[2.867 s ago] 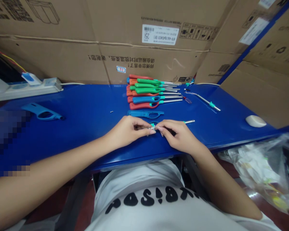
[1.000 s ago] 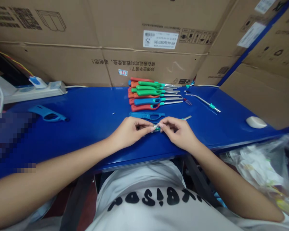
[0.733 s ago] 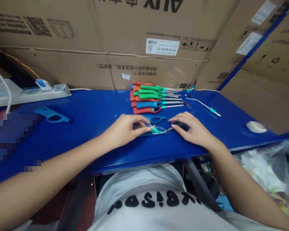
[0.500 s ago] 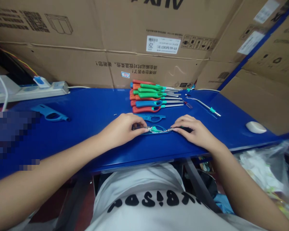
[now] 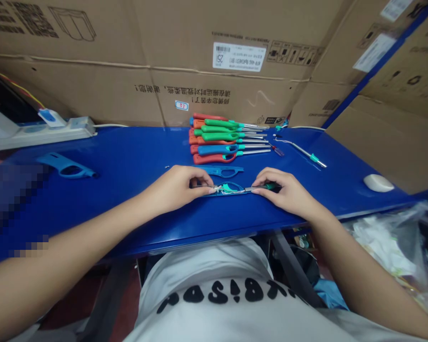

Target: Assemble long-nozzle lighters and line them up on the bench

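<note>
On the blue table lies an opened lighter, with a blue half shell [image 5: 230, 194], a teal trigger [image 5: 227, 188] and thin pale wires showing. My left hand [image 5: 181, 186] pinches the handle end of this lighter from the left, thumb and fingers closed; what sits under the fingertips is partly hidden. At the other end, my right hand [image 5: 284, 189] has thumb and fingers closed on the lighter's metal tube [image 5: 248, 189]. A green piece shows inside that hand's curl. Just behind, a second blue half shell [image 5: 219, 170] lies flat on the table.
Several finished-looking long lighters [image 5: 216, 137] lie stacked at the back, beside a small screwdriver [image 5: 278, 150]. A loose metal tube with wires [image 5: 303, 153] is to the right, near a white mouse [image 5: 378, 183]. Leftward are a blue casing [image 5: 68, 166] and a power strip [image 5: 79, 125].
The camera view has shifted slightly. Both hands keep their places at the two ends of the lighter, with only small finger movement; more of the metal tube and green piece shows by my right hand.
</note>
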Tool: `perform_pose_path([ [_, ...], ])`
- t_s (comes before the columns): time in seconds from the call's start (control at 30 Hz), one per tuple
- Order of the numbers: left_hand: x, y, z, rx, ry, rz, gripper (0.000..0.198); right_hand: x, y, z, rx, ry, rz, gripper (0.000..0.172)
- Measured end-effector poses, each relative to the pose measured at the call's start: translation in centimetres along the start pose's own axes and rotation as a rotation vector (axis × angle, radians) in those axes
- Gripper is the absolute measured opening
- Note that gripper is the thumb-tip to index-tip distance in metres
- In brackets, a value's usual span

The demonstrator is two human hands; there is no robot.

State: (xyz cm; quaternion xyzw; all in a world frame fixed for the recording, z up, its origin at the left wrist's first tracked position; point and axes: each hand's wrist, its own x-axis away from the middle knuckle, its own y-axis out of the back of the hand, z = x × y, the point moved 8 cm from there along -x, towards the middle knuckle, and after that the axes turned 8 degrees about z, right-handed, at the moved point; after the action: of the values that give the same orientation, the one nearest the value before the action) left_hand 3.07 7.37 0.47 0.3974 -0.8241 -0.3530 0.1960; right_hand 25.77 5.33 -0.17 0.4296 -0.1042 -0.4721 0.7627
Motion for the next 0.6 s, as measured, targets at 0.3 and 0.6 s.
perform_pose_path([
  [0.3, 0.2, 0.3, -0.1, -0.071, 0.024, -0.027, 0.024, 0.1, -0.3, 0.4, -0.005, -0.043, 0.043, 0.018],
  [0.6, 0.3, 0.4, -0.1, -0.091, 0.033, -0.032, 0.024, 0.1, -0.3, 1.2, 0.068, 0.024, -0.017, 0.018],
])
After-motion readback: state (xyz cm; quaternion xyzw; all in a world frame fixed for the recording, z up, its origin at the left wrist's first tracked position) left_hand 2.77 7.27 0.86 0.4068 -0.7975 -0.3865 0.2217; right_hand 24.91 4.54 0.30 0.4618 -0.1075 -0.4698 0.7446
